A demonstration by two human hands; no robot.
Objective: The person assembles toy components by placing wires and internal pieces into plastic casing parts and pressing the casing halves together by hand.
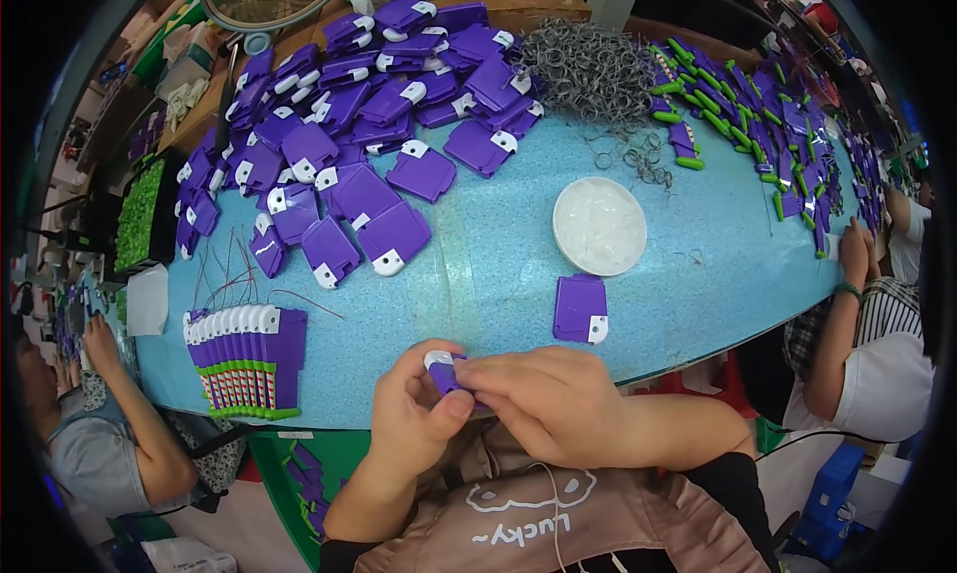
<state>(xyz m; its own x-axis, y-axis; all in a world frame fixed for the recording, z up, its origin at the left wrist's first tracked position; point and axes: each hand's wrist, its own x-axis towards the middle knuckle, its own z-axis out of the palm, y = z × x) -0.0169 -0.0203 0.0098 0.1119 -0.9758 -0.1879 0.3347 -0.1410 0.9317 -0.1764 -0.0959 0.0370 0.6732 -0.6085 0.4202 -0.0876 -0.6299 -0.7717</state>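
- Near left, blue table [478, 284]: one fanned row of purple pieces [291, 349], white ends far, green tips near; apparently further worked, judging by the added parts.
- Far left to centre: large heap of purple cases [364, 105] with white corners; seemingly the bulk left to do.
- Near centre: left hand [411, 409], thumb and fingers closed around one purple-and-white piece [445, 373], above the near table edge; apparently mid-work.
- Same place, to the right: right hand [548, 394], fingertips pinched against that piece; exact hold hidden.
- Right of centre: single purple case [578, 306], loose, just nearside of a white bowl [557, 229].
- Far, beyond the bowl: tangled grey wire coils [583, 70], plentiful.
- Far right: spread of green-tipped purple pieces [743, 125]; stage unclear.
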